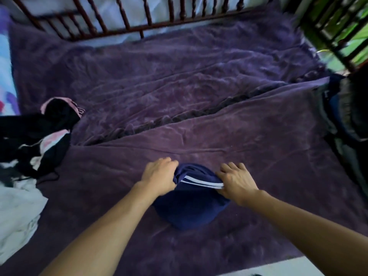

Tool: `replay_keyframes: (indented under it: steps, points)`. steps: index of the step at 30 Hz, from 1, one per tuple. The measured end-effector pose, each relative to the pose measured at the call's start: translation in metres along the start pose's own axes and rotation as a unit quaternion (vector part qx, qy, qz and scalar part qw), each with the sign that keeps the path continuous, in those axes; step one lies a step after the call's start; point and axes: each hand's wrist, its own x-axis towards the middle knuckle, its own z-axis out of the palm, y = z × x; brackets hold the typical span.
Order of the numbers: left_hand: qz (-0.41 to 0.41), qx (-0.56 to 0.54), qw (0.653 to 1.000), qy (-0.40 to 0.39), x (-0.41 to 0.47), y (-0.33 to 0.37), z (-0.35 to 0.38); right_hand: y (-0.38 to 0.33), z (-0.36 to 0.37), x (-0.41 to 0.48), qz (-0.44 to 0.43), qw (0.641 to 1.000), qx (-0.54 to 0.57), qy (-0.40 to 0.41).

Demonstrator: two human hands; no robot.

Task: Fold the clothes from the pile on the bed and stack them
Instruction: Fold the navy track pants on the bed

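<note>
navy fabric caught in the curled fingers [171, 162] of the left hand [159, 176], tips buried in the left edge of the navy garment [191, 204]. opposite, fingers [232, 167] of the right hand [237, 183] spread and nearly straight, pressing down on the right end, just where the white stripes [203, 181] run out. thumb hidden there, so no telling whether anything is pinched underneath.

lies partly folded on the near part of the purple-covered bed [199, 80], between the two hands. looks soft, light and limp: sags into a rounded lump below the wrists and holds no shape of its own. probably grips the fuzzy cover rather than sliding on it. best taken by edges or corners with both hands set apart and kept taut, or pressed flat before each fold. risks bunching if held only in the middle. nothing fragile to fear, only creases and a fold slipping open.

further out, to the left, the unfolded pile [33, 140] of black, pink and white clothes, well apart from the garment. at the far right edge, dark clothes [342, 116], blurred, perhaps the stack, though not clear enough to say. beyond all, the dark wooden bed rail [123, 28].
</note>
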Motion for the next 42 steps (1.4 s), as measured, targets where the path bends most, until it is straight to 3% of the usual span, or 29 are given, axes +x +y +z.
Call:
replay_keyframes:
  steps: [4,10,18,24,32,38,42]
  points:
    - [0.055,0.052,0.994,0.080,-0.031,0.085,-0.013,0.059,-0.019,-0.091,0.002,0.994,0.012,0.111]
    - [0.131,0.026,0.974,0.182,-0.046,0.236,-0.046,0.178,-0.062,-0.220,0.066,0.991,0.011,0.119]
    - [0.234,-0.092,0.943,0.216,-0.033,0.429,-0.114,0.329,-0.104,-0.360,0.184,0.976,0.003,0.113]
    - [0.279,-0.199,0.921,0.184,0.004,0.526,-0.156,0.423,-0.145,-0.410,0.250,0.958,-0.031,0.138]
    - [0.266,-0.339,0.884,0.183,0.117,0.585,-0.211,0.546,-0.218,-0.355,0.244,0.957,-0.105,0.118]
    - [0.178,-0.437,0.880,0.066,0.228,0.581,-0.229,0.628,-0.231,-0.238,0.205,0.974,-0.095,-0.005]
    - [0.109,-0.527,0.843,-0.017,0.312,0.562,-0.213,0.671,-0.205,-0.138,0.188,0.977,-0.070,-0.072]
